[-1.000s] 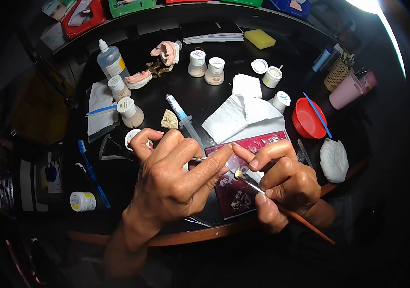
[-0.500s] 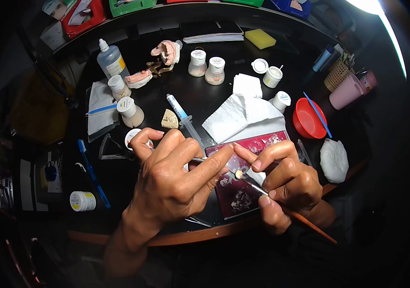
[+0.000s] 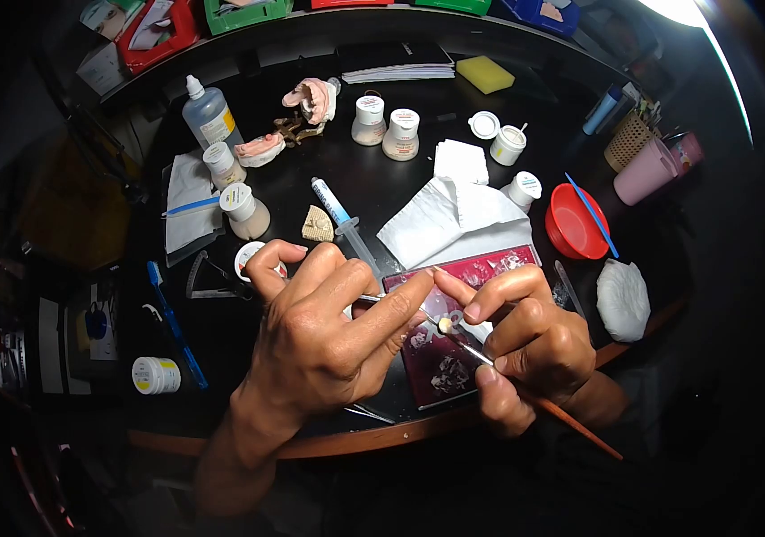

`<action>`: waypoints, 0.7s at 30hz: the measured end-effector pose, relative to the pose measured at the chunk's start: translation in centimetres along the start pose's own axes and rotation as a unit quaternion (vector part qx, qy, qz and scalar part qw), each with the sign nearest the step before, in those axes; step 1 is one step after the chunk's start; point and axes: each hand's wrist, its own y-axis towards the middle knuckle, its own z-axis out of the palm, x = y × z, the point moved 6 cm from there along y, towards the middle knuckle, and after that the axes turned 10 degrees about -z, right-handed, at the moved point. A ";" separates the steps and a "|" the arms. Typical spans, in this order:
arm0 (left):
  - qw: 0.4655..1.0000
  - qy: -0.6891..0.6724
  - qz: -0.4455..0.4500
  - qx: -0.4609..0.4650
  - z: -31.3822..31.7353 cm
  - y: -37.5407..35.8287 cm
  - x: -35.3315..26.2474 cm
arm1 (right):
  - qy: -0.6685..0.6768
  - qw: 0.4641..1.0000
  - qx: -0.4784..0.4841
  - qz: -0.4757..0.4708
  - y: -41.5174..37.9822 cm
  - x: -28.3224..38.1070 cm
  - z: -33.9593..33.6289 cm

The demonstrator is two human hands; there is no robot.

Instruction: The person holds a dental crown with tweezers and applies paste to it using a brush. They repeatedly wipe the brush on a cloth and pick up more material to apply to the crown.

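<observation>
My left hand (image 3: 329, 327) is closed around a slim metal holding tool (image 3: 369, 298), mostly hidden by the fingers. At its tip sits a small cream-coloured dental crown (image 3: 445, 326). My right hand (image 3: 539, 345) pinches a fine brush (image 3: 570, 422) with a reddish-brown handle and metal ferrule, its tip at or very near the crown. The index fingertips of both hands meet just above the crown. Below them lies a dark red mixing slab (image 3: 445, 376) with white powdery smears. A folded white tissue (image 3: 454, 219) rests at the slab's far edge.
Behind my hands are a syringe (image 3: 346, 219), a tooth-model piece (image 3: 317, 224) and several powder jars (image 3: 244, 212). Pink-gummed dental models (image 3: 311, 98) stand farther back. To the right are a red bowl (image 3: 570, 234) and a white pad (image 3: 623, 300). A blue toothbrush (image 3: 176, 327) lies left.
My right hand and the brush have shifted slightly to the left. My left hand and the crown stay almost in place.
</observation>
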 end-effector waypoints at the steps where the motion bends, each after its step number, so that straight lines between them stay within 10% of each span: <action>1: 1.000 -0.001 -0.001 -0.001 0.0 0.0 0.0 | 0.004 1.000 -0.001 0.001 0.0 0.0 0.0; 21: 0.994 -0.111 0.003 0.002 -0.1 0.3 0.1 | 0.004 0.999 -0.022 -0.027 -0.1 0.5 -0.3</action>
